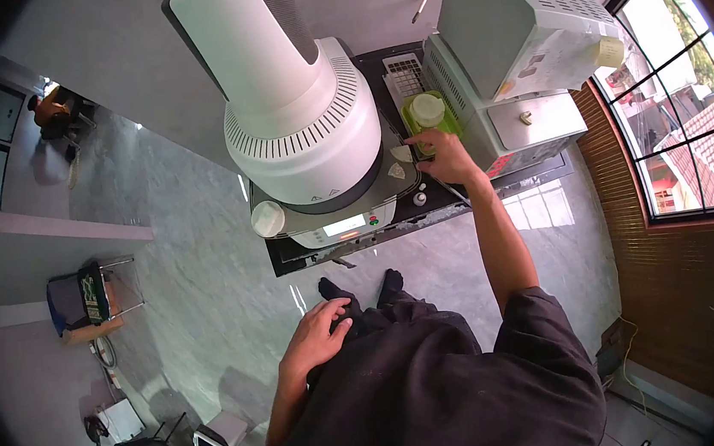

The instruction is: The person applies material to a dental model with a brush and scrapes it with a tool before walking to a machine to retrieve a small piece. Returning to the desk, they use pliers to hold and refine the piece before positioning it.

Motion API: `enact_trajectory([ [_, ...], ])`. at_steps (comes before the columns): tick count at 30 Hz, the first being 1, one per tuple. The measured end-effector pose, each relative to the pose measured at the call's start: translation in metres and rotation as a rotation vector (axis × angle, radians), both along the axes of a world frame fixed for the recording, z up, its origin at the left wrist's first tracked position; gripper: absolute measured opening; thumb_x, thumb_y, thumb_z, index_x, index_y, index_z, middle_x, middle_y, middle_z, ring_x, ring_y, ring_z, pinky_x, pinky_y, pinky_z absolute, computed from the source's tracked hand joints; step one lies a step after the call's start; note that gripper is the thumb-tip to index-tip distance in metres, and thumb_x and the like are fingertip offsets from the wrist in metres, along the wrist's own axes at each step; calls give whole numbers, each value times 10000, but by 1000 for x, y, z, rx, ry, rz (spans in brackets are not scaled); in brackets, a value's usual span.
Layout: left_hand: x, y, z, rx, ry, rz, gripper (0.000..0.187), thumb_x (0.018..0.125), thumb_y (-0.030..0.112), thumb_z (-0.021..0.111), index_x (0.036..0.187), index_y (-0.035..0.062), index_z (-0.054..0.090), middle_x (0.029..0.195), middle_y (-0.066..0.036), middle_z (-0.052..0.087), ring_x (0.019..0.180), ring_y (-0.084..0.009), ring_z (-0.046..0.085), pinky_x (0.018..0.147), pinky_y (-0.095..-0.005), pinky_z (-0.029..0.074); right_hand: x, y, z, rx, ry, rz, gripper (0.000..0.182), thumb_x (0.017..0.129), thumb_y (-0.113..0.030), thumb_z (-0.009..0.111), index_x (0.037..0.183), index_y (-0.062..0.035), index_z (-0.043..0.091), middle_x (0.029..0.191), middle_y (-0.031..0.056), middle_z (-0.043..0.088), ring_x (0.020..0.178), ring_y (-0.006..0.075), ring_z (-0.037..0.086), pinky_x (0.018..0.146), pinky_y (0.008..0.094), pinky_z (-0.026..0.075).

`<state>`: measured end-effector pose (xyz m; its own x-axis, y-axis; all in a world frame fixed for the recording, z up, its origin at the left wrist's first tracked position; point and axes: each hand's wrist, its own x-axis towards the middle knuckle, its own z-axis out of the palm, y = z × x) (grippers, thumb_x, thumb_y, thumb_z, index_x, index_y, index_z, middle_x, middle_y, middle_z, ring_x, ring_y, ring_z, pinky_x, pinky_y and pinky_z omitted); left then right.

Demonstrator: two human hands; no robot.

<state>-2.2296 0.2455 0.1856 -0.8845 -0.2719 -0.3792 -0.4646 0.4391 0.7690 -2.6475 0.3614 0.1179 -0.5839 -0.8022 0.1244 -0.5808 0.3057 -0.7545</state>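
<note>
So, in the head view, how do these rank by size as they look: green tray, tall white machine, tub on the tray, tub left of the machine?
1. Tall white machine
2. Green tray
Unranked: tub on the tray and tub left of the machine look alike.

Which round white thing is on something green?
The round white thing beyond the right hand, on the green tray. The other one is by the big white machine's front left side.
</note>
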Motion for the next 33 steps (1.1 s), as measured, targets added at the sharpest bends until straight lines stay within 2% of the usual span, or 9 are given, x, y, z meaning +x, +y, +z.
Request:
enact_trajectory([
  [7,3,1,1,-11,-5,-23,373,948,160,691,1298,52,627,1113,-172,693,1023,-332,694,872,-413,566,10,-12,-7,-48,-3,-28,629,689,-29,795,1305,-40,663,1178,157,738,940,329,702,884,393,565],
  [10,8,1,2,-17,-8,-1,367,944,149,693,1291,46,631,1112,-170,694,1020,-330,695,876,-415,566,9,-14,-8,57,-10,-32,682,719,-12,797,1377,-61,623,1218,157,733,1146,317,684,976,403,549],
  [13,8,4,-2,-15,22,2,362,939,136,697,1282,38,638,1101,-172,698,1007,-327,700,879,-417,566,6,-14,-30,-94,135,-45,603,705,-28,778,1298,-43,671,1117,164,754,986,381,701,901,438,557],
  [17,7,4,-11,0,52,-11,364,926,122,707,1271,21,646,1070,-172,709,981,-320,711,877,-403,569,15,-3,-7,-68,95,-152,601,718,-46,793,1301,-27,646,1094,198,733,1022,403,693,935,441,543],
  [20,2,7,-16,49,123,-16,353,928,100,702,1266,12,649,1044,-162,718,948,-289,726,844,-377,581,32,20,18,-132,121,-247,550,727,-31,794,1262,-28,666,1024,186,738,940,353,723,879,409,567],
  [23,-15,16,-28,176,211,22,326,944,82,688,1259,5,653,1020,-145,730,912,-230,736,808,-340,587,64,52,52,-62,-96,-272,481,732,-31,808,1199,-19,693,952,157,740,857,280,744,800,370,589],
  [25,-30,24,-33,258,234,52,305,959,74,676,1254,-1,655,1003,-129,737,895,-186,735,793,-316,586,91,74,61,-30,-141,-233,443,748,-10,828,1176,-26,716,1014,116,762,893,187,742,766,320,600],
  [30,-64,45,-44,690,256,137,672,972,66,715,1543,32,364,1265,-163,655,1052,-178,698,876,-289,569,168,108,62,-73,-225,-55,287,753,-77,806,1027,-22,742,987,142,753,872,274,742,803,369,596],
  [33,-79,50,-48,771,274,74,623,993,56,685,1534,12,379,1304,-172,632,1123,-202,681,947,-316,568,198,116,67,-121,-222,70,213,760,-72,795,957,-5,753,1043,159,752,922,328,740,846,398,594],
])
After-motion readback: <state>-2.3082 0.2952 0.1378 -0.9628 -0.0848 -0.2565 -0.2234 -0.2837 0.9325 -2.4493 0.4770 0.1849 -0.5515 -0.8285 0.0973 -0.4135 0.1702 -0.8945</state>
